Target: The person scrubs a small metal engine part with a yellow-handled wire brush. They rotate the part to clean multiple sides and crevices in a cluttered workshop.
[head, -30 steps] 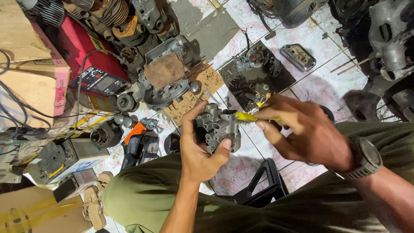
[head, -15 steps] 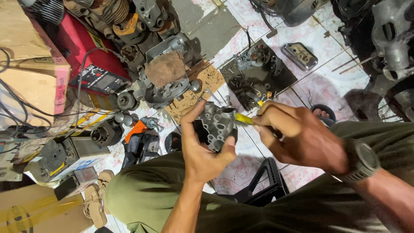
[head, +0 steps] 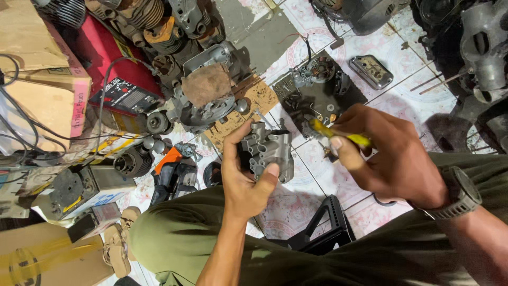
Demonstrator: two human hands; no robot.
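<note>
My left hand grips a small grey cast-metal engine part, thumb on its lower right corner, fingers wrapped round its left side. My right hand, with a dark watch on the wrist, holds a tool with a yellow handle; its tip points left and sits just to the right of the part. Whether the tip touches the part I cannot tell. Both hands are above my knees in olive trousers, over a tiled floor.
Engine parts crowd the floor: a grey engine block with a brown rag, a dark tray of small parts, a metal cover, an orange power tool, a red box, cardboard boxes. A black stool stands between my legs.
My right hand with the yellow-handled tool has drawn back to the right, away from the grey part. The left hand has kept the part in nearly the same place.
</note>
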